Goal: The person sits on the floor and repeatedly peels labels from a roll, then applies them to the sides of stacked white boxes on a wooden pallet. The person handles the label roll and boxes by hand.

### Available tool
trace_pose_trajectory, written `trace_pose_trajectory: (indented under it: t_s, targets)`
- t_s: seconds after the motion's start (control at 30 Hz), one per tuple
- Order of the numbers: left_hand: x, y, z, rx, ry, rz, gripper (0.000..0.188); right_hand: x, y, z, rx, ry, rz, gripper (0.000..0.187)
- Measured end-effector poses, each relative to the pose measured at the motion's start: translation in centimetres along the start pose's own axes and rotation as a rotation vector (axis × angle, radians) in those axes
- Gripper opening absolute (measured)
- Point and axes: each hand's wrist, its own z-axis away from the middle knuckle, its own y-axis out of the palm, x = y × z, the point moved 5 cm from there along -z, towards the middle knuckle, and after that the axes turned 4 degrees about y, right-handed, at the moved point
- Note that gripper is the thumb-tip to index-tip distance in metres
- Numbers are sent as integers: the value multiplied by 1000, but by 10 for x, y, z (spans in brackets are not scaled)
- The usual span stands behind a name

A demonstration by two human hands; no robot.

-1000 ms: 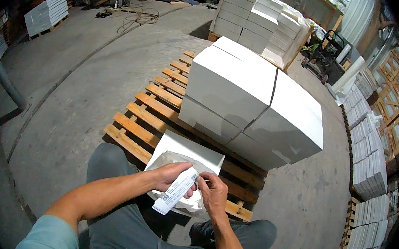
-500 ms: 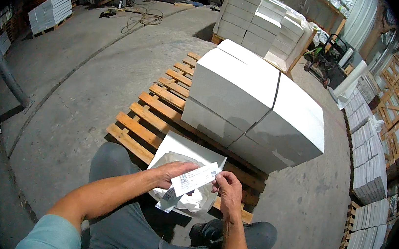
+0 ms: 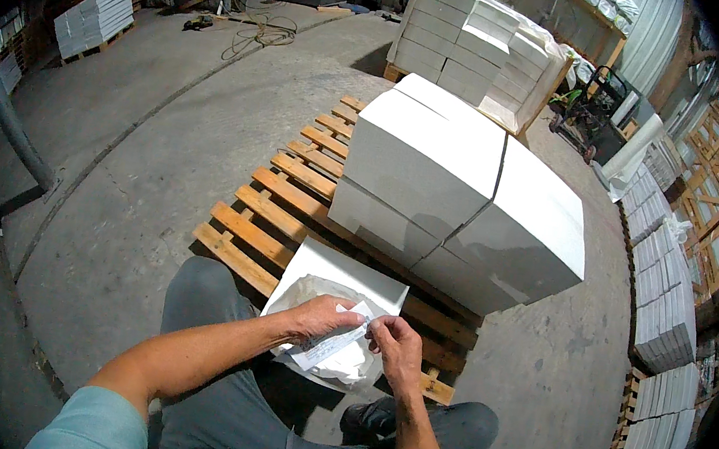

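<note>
Paper labels held in both hands above a plastic-wrapped white bundle

In the head view, the paper labels (image 3: 326, 348) are thin, flat white strips with dark print, slanting from lower left to upper right. Beneath them lies a crumpled white bundle (image 3: 349, 367), soft and creased, with cloudy, see-through plastic (image 3: 306, 287) puckered around it. Both sit over a smooth, straight-edged white board (image 3: 329, 262).

The left hand (image 3: 318, 319) has its thumb pressed along the top of the strips, with its other fingers curled behind and mostly hidden. The right hand (image 3: 399, 346) has thumb and forefinger drawn together, pinching the strips' upper right end; the exact contact is too small to make out.

The board's far edge and corners show beyond the hands, over the near part of a wooden pallet (image 3: 265, 232) whose rough slats have dark gaps between them. Farther back on the pallet stand large, sharp-edged white blocks (image 3: 427, 139), matte and split by a dark seam, well apart from the fingers. Grey concrete floor (image 3: 138, 226) spreads to the left and right of the pallet. A bent knee in dark trousers (image 3: 202, 295) borders the work on the left.
</note>
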Motion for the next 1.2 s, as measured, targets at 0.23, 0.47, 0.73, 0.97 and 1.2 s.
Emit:
trace_pose_trajectory:
  t_s: [0.23, 0.47, 0.73, 0.97, 1.2]
  targets:
    - [3, -4, -2, -40, 102, -70, 44, 1, 6, 0, 37, -33, 36, 25]
    - [-4, 0, 1, 28, 18, 182, 40, 1, 2, -2, 130, 66, -220, 23]
    - [-1, -1, 2, 55, -39, 246, 41, 6, 0, 2, 151, 125, -356, 25]
    - [-7, -1, 4, 5, 29, 107, 39, 4, 1, 1, 149, 100, -326, 25]
    - [-5, -4, 4, -11, 53, 21, 39, 3, 3, -2, 142, 103, -240, 25]
